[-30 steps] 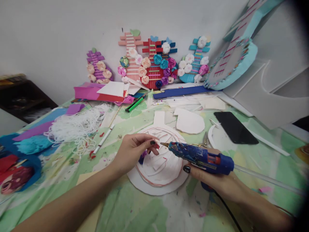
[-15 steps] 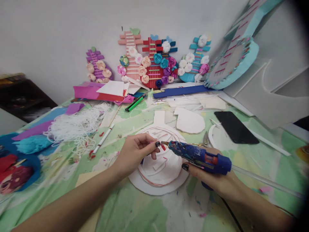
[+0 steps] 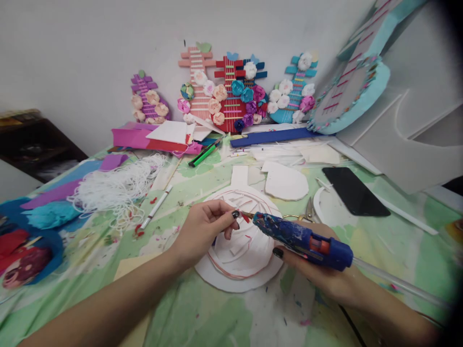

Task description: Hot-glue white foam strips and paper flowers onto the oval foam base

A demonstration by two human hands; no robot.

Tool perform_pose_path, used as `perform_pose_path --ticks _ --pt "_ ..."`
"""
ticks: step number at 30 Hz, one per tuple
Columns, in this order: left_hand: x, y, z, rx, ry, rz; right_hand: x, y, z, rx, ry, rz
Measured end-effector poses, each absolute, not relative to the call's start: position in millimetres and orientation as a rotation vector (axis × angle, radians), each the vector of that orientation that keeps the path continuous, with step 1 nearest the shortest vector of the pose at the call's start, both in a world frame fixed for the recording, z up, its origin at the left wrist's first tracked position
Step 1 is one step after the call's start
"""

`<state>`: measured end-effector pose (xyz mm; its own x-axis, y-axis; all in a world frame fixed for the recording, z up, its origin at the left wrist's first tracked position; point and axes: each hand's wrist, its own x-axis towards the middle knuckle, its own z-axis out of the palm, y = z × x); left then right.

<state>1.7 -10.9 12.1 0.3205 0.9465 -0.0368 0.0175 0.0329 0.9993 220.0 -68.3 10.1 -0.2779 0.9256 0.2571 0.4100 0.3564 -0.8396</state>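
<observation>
My right hand (image 3: 311, 255) is wrapped round a blue glue gun (image 3: 302, 238), a clear glue stick coming out of its back end. The gun's nozzle points left and meets the fingertips of my left hand (image 3: 213, 226). Thumb and finger of that hand are pinched together on something too small to make out; a bit of red shows by the nozzle. Below both hands lies a white guitar-shaped cutout (image 3: 239, 178), its round body bearing a white disc (image 3: 238, 250) with loose white strips and a thin reddish line round it.
Scissors (image 3: 308, 209) and a black phone (image 3: 356, 191) lie to the right. White string (image 3: 112, 188), a marker (image 3: 156, 207) and a green cutter (image 3: 202, 155) are on the left. Flower-decorated paper guitars (image 3: 229, 96) lean on the wall. A black cord (image 3: 350, 323) trails below my right wrist.
The rear of the glue gun has dipped slightly down and to the right, with its nozzle still at my left fingertips. My left hand has barely moved.
</observation>
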Motion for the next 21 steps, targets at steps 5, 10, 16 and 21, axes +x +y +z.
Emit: perform_pose_path --ticks 5,10,16,21 --pt "2.7 -11.0 11.1 1.257 0.97 0.946 222.5 -66.4 7.0 -1.207 -1.876 0.893" --pt "3.8 -12.0 10.8 1.184 0.961 0.948 220.2 -66.4 6.1 -1.211 -1.87 0.861" --pt "3.3 -8.9 9.8 1.179 1.013 0.964 220.1 -66.3 10.8 -1.241 -1.883 0.835" --pt "-3.2 -0.2 11.6 1.244 1.165 0.934 222.5 -67.8 15.3 -1.313 -1.729 0.826"
